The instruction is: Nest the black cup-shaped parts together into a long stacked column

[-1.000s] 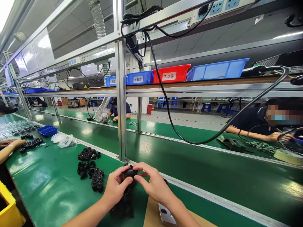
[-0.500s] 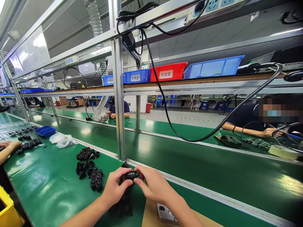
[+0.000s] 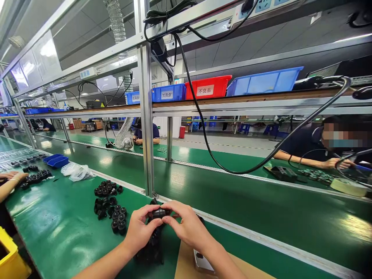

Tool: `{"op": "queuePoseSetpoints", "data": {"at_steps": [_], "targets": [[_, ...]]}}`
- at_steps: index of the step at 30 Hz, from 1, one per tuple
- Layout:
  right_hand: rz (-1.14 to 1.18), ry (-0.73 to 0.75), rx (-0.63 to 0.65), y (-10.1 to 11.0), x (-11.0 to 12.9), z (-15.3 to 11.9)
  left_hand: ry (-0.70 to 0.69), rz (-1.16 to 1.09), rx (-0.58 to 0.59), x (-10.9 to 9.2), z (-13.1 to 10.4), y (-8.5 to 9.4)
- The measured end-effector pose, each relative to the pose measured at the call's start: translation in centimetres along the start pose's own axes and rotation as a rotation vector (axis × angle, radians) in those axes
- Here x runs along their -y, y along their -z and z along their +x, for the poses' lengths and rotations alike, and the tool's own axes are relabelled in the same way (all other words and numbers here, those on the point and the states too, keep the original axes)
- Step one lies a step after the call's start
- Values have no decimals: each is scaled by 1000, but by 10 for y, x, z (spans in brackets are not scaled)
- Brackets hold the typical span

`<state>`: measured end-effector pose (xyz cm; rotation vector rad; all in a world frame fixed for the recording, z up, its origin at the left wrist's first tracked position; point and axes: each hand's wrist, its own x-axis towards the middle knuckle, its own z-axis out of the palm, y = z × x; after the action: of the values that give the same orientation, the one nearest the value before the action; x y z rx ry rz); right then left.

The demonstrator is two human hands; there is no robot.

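Between my two hands is a small black cylindrical part [image 3: 159, 212], lying roughly sideways above the green bench. My left hand [image 3: 141, 228] pinches its left end between thumb and fingers. On its right end, the thumb and fingers of my right hand [image 3: 186, 224] are closed. Beneath them a heap of black parts [image 3: 152, 250] is partly hidden by my hands. Left of my hands, several round black parts [image 3: 118, 219] stand in groups on the bench. Under my right forearm a silver metal piece [image 3: 202, 263] rests on brown cardboard [image 3: 184, 263].
A metal post [image 3: 147, 155] rises just beyond my hands, and a black cable [image 3: 207, 147] hangs to the right. Blue trays [image 3: 55, 161] and plastic bags [image 3: 77, 171] lie left, near another person's hand [image 3: 17, 177]. A yellow bin [image 3: 10, 252] stands lower left. Shelf bins include a red one [image 3: 207, 87].
My right hand has shifted slightly left and closer to my left hand, covering more of the black part's right end. My left hand keeps its pinch.
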<state>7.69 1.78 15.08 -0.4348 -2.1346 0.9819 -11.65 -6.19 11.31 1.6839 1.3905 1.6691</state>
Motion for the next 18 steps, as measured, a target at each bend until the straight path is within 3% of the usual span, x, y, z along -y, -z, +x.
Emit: {"op": "queuePoseSetpoints", "data": {"at_steps": [2,8,15,18], "targets": [[-20,22,11,1,0,0,-5,-13,3,0,-1,0],[-280,-115,48,5,14,-1,-113,29,47,-2,-1,-1],[-310,-263,84,6,17,-2,-126,19,41,1,-1,-2],[-200,-274,53,10,18,-3,-53,0,8,3,-1,-2]]}}
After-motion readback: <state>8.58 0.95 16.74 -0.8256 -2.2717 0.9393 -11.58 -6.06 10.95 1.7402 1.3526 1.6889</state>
